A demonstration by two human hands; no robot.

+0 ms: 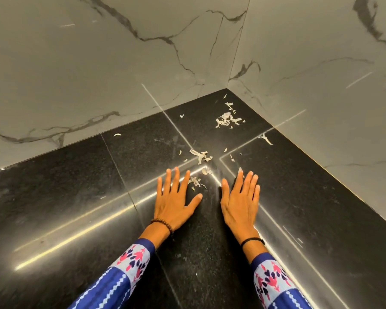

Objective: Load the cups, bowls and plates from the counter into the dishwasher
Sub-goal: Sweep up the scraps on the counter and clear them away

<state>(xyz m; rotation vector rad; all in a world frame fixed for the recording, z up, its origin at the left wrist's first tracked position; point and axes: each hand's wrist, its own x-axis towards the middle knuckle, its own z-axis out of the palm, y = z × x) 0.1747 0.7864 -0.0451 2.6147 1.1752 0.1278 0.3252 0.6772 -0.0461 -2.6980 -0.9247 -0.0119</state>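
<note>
Touching counter [76,197], seemingly flat: left hand [176,202], right hand [240,207].

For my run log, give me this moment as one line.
left hand: open, flat on counter | right hand: open, flat on counter | dishes: none in view | pale scraps: scattered toward corner

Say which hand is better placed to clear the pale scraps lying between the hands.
Left, probably. The left hand lies flat with its index finger beside the scrap cluster; the right hand, also flat, sits farther from it across bare counter. Neither holds anything.
</note>
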